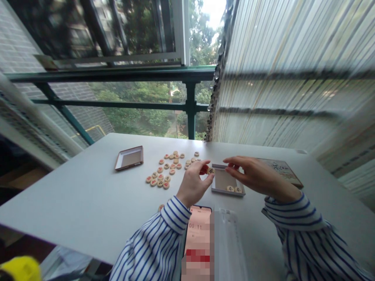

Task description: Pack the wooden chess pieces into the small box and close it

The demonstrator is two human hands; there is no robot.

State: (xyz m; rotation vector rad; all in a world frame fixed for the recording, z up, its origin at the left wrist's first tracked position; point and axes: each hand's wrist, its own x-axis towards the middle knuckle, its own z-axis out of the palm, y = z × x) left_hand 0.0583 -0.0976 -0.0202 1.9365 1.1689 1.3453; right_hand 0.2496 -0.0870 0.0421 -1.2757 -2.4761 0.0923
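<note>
Between the thumb and fingers of my left hand (pixel 195 180) is a round wooden Chinese chess piece (pixel 210 171) with a dark character, held just left of an open shallow box (pixel 228 192). Two chess pieces (pixel 234 189) with dark characters lie in the box's near right corner. My right hand (pixel 249 171) hovers over the box's right side, fingers bent and apart, with nothing visible in them. Several more chess pieces (pixel 160 176), red and dark, lie loose on the table left of my left hand. My left hand partly hides some of them.
A second shallow box part (pixel 129 158) lies at the table's left. A flat printed board (pixel 281 171) is behind my right hand. A phone (pixel 199 234) with a timer and a clear plastic bag (pixel 230 242) lie near me on the white table (pixel 88 195).
</note>
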